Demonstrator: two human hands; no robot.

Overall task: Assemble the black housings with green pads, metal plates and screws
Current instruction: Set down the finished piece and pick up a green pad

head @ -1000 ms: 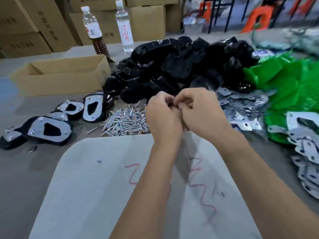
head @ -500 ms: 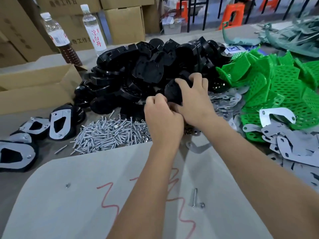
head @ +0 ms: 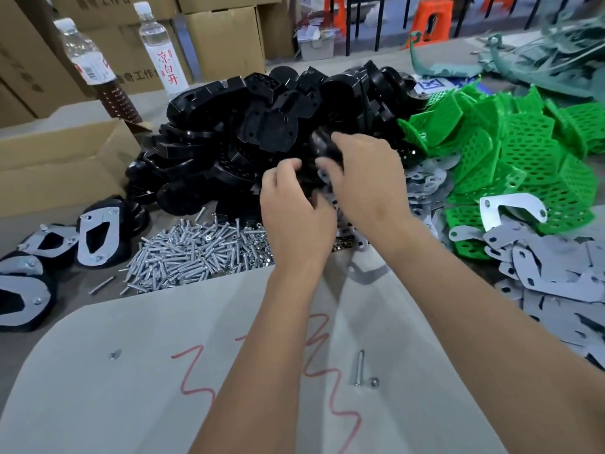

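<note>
A big heap of black housings [head: 262, 126] lies at the table's centre back. At its front edge my right hand [head: 366, 178] grips one black housing [head: 324, 145], fingers curled over its top. Just left of it my left hand [head: 291, 208] has curled fingers reaching under the same housing; what it holds is hidden. Green perforated pads [head: 510, 152] are piled at the right, with metal plates [head: 556, 267] in front of them. A pile of screws [head: 196, 250] sits left of my left wrist.
Several assembled housings with plates [head: 95, 237] lie at the left. An open cardboard box [head: 55, 158] and two bottles [head: 163, 47] stand at the back left. A grey work board [head: 131, 371] with red scribbles carries a loose screw [head: 359, 368] and nut.
Both hands moved forward from over the board to the black heap. My right hand took hold of a housing and has lifted it slightly toward me.
</note>
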